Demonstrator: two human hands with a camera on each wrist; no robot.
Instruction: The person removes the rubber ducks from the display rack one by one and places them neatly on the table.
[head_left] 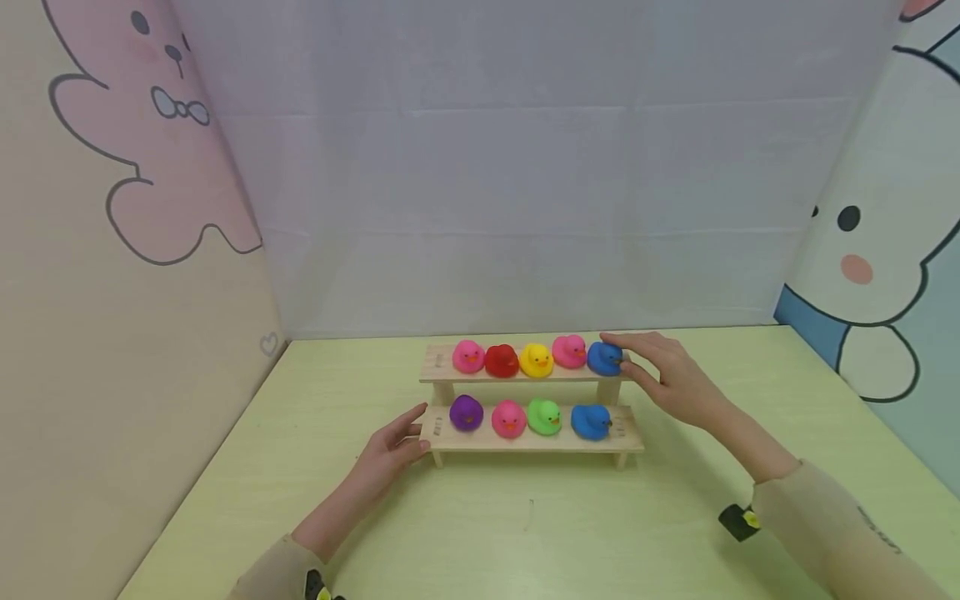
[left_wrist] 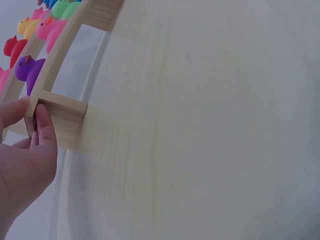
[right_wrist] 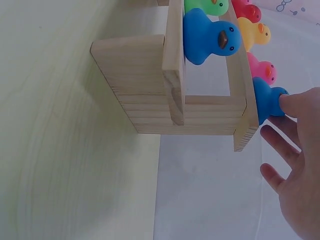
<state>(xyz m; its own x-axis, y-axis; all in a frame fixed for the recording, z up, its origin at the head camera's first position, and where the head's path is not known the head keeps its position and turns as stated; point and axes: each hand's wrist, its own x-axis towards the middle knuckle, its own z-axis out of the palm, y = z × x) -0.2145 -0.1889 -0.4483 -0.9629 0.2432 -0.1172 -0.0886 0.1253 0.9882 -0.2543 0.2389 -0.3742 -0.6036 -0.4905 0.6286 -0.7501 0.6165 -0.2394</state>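
Observation:
A two-tier wooden stand (head_left: 628, 435) holds small rubber ducks. At its left end, my left hand (head_left: 388, 448) pinches the lower board, thumb on top and fingers underneath in the left wrist view. My right hand (head_left: 681, 385) has thumb and fingers around a blue duck (head_left: 603, 358) at the upper tier's right end. Left of that duck sit a pink duck (head_left: 570, 352), a yellow duck (head_left: 536, 361), a red duck (head_left: 501, 361) and another pink duck (head_left: 468, 357). Along the lower tier are a purple duck (head_left: 466, 413), a pink duck (head_left: 508, 419), a green duck (head_left: 544, 417) and a blue duck (head_left: 591, 422).
The stand is on a pale yellow-green table (head_left: 525, 533), toward its back edge. A white cloth (head_left: 517, 183) hangs behind it. Walls with cartoon animals rise on the left (head_left: 142, 142) and right (head_left: 885, 250).

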